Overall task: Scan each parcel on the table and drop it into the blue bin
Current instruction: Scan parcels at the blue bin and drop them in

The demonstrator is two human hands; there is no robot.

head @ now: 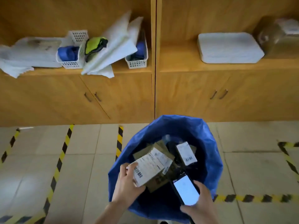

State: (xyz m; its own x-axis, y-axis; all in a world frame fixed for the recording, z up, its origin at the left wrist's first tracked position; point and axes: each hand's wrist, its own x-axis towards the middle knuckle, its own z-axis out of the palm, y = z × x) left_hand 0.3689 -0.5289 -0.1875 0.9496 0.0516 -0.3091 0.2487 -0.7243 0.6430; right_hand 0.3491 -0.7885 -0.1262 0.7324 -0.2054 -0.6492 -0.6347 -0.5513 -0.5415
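A blue bin [208,143], lined with a blue bag, stands on the floor right below me. My left hand [127,183] grips a small cardboard parcel [150,170] with a white barcode label, held over the bin's opening near its left rim. My right hand [200,206] holds a black handheld scanner [186,189] with a lit white screen, angled toward the parcel. Inside the bin lie other labelled parcels: a box [161,155] just behind the held one and a box [186,152] further right. No table is in view.
Wooden cabinets [113,94] with an open shelf fill the wall behind the bin. The shelf holds white baskets [71,62], white bags, a white tray [229,47] and a wrapped bundle. Yellow-black hazard tape [59,160] marks the tiled floor around the bin.
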